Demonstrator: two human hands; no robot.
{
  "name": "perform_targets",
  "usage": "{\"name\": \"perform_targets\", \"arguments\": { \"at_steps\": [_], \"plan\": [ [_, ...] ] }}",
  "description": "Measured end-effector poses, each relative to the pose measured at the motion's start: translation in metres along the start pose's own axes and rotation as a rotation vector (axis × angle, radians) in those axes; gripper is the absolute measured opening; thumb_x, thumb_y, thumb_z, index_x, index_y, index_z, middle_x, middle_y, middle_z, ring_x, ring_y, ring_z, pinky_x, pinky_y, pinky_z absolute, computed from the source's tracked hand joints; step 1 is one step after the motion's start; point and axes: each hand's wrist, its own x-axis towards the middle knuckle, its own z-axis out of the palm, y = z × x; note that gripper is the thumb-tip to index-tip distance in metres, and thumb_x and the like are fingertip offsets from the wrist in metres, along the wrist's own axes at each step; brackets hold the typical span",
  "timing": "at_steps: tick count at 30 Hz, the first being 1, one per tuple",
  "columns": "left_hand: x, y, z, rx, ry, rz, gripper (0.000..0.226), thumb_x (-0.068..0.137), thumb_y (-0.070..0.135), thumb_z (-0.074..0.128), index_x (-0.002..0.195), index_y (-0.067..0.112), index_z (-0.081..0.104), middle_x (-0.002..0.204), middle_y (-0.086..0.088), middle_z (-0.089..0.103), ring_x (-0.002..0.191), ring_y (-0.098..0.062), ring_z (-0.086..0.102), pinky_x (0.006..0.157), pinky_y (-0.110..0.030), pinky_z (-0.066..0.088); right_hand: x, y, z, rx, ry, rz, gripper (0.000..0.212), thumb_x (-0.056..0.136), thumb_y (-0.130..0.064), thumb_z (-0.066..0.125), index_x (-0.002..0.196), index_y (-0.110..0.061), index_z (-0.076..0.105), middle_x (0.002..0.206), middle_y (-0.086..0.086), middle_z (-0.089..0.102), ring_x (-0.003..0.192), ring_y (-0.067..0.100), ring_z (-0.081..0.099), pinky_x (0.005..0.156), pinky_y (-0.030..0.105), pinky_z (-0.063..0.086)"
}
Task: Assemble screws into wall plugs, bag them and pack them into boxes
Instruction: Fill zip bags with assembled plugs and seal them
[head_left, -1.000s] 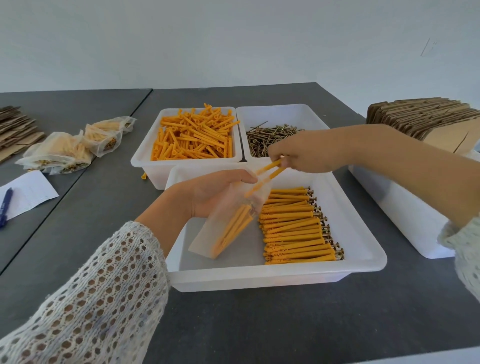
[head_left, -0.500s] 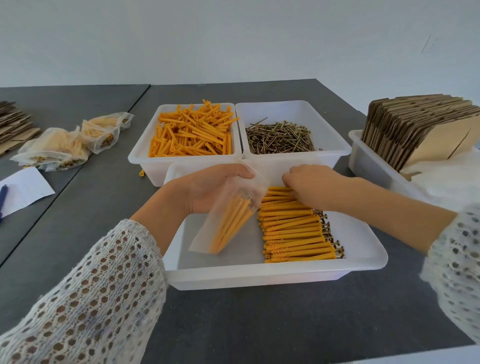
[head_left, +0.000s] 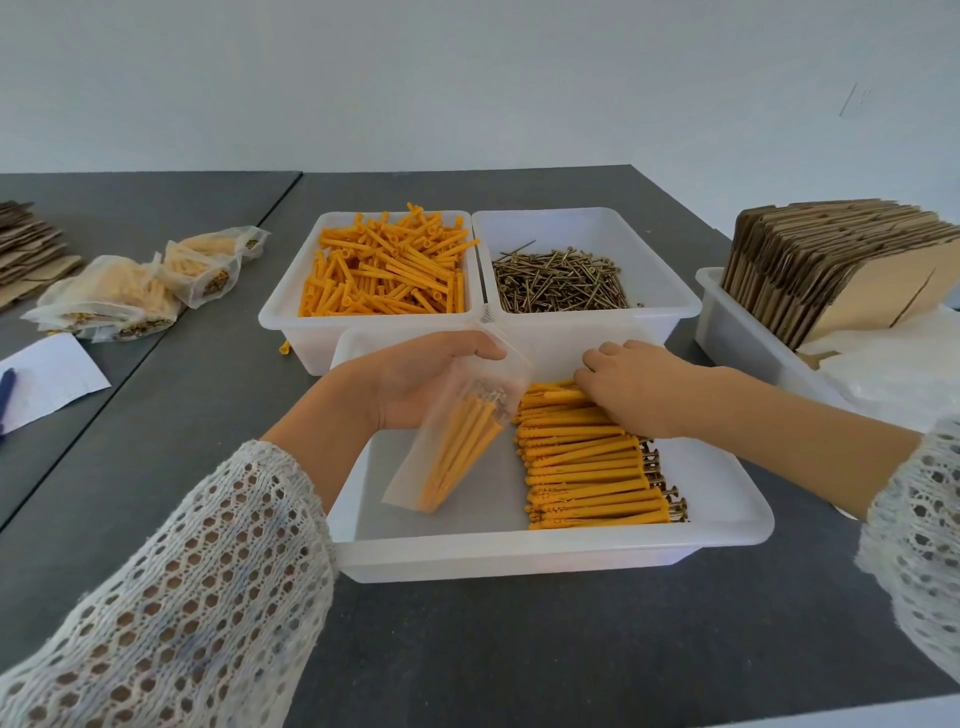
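Head view: a translucent bag (head_left: 457, 441), partly filled with assembled plugs, is gripped at its mouth by the left hand (head_left: 415, 384) over the front tray (head_left: 519, 551). The row of assembled plugs (head_left: 587, 467) lies just right of the bag, long axes running left to right, screw heads rightward. The right hand (head_left: 634, 389), nearer, is curled onto the row's far end; whether a plug is pinched cannot be told. A second ago that hand was raised, feeding plugs into the bag.

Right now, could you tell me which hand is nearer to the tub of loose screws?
Right. The right hand rests on the assembled plugs just before the tub of loose screws; the left hand holds the bag farther left.
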Motion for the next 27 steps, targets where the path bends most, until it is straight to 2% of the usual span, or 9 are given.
{"name": "perform_targets", "arguments": {
  "at_steps": [4, 6, 8, 14, 16, 19, 22, 24, 27],
  "plan": [
    [0.0, 0.0, 0.0, 0.012, 0.01, -0.012, 0.036, 0.085, 0.027, 0.064, 0.117, 0.01, 0.064, 0.099, -0.017, 0.068, 0.081, -0.024, 0.067, 0.07, -0.033, 0.059, -0.002, 0.016, -0.031, 0.3, -0.068, 0.081, 0.015, 0.096, -0.004, 0.043, 0.1, -0.019, 0.044, 0.087, 0.001, 0.051, 0.074, 0.016, 0.048, 0.07, 0.033, 0.047],
    [0.001, -0.001, 0.001, 0.008, 0.009, -0.014, 0.037, 0.087, 0.028, 0.062, 0.12, 0.011, 0.062, 0.1, -0.017, 0.068, 0.082, -0.025, 0.067, 0.072, -0.033, 0.059, -0.002, 0.027, -0.053, 0.332, -0.039, 0.09, 0.022, 0.096, 0.0, 0.04, 0.086, -0.02, 0.038, 0.076, 0.001, 0.046, 0.063, 0.014, 0.04, 0.056, 0.026, 0.035],
    [0.001, -0.001, 0.001, 0.016, 0.013, -0.01, 0.042, 0.086, 0.028, 0.063, 0.124, 0.011, 0.059, 0.105, -0.018, 0.067, 0.089, -0.027, 0.065, 0.08, -0.037, 0.055, -0.001, 0.033, -0.072, 0.315, -0.01, 0.072, 0.02, 0.096, 0.001, 0.037, 0.086, -0.015, 0.044, 0.073, 0.0, 0.043, 0.061, 0.013, 0.035, 0.053, 0.023, 0.026],
    [0.001, -0.001, 0.004, 0.026, -0.033, 0.002, 0.04, 0.086, 0.026, 0.062, 0.123, 0.012, 0.063, 0.109, -0.019, 0.061, 0.095, -0.031, 0.057, 0.085, -0.041, 0.049, 0.013, 0.01, -0.099, 0.245, 0.031, -0.075, 0.019, 0.095, 0.0, 0.041, 0.098, -0.008, 0.058, 0.087, 0.002, 0.054, 0.082, 0.022, 0.048, 0.067, 0.029, 0.037],
    [0.0, -0.001, 0.007, 0.015, -0.053, 0.006, 0.035, 0.087, 0.024, 0.06, 0.119, 0.012, 0.064, 0.102, -0.017, 0.063, 0.091, -0.029, 0.06, 0.083, -0.04, 0.051, 0.016, 0.002, -0.102, 0.366, 0.055, -0.155, 0.029, 0.094, 0.001, 0.042, 0.105, -0.015, 0.063, 0.098, 0.0, 0.059, 0.091, 0.023, 0.054, 0.077, 0.032, 0.046],
    [0.0, -0.001, 0.007, 0.02, -0.068, 0.018, 0.035, 0.086, 0.021, 0.059, 0.118, 0.007, 0.06, 0.104, -0.019, 0.059, 0.095, -0.032, 0.057, 0.089, -0.042, 0.046, 0.018, 0.003, -0.1, 0.687, 0.111, -0.224, 0.038, 0.092, 0.001, 0.048, 0.106, -0.032, 0.062, 0.106, -0.011, 0.06, 0.096, 0.004, 0.057, 0.079, 0.027, 0.048],
    [-0.001, 0.0, 0.005, 0.009, -0.028, -0.002, 0.036, 0.083, 0.021, 0.063, 0.116, 0.008, 0.063, 0.106, -0.018, 0.063, 0.093, -0.029, 0.061, 0.086, -0.039, 0.051, 0.021, 0.019, -0.083, 0.838, 0.237, -0.086, 0.04, 0.092, 0.003, 0.047, 0.114, -0.028, 0.061, 0.113, -0.007, 0.059, 0.107, 0.011, 0.058, 0.089, 0.031, 0.05],
    [-0.001, 0.0, 0.005, -0.002, -0.013, -0.005, 0.041, 0.082, 0.02, 0.064, 0.121, 0.008, 0.061, 0.112, -0.021, 0.06, 0.098, -0.033, 0.058, 0.088, -0.04, 0.05, 0.02, 0.024, -0.066, 0.756, 0.228, -0.011, 0.04, 0.091, 0.006, 0.044, 0.111, -0.023, 0.062, 0.115, -0.006, 0.055, 0.114, 0.018, 0.054, 0.094, 0.032, 0.045],
    [0.002, -0.001, 0.004, 0.0, -0.025, 0.004, 0.045, 0.083, 0.02, 0.063, 0.126, 0.008, 0.059, 0.118, -0.023, 0.057, 0.108, -0.036, 0.051, 0.098, -0.046, 0.042, 0.02, 0.014, -0.04, 0.527, 0.229, 0.015, 0.033, 0.093, 0.004, 0.044, 0.113, -0.016, 0.062, 0.12, 0.002, 0.043, 0.095, 0.018, 0.053, 0.075, 0.025, 0.041]
  ]
}}
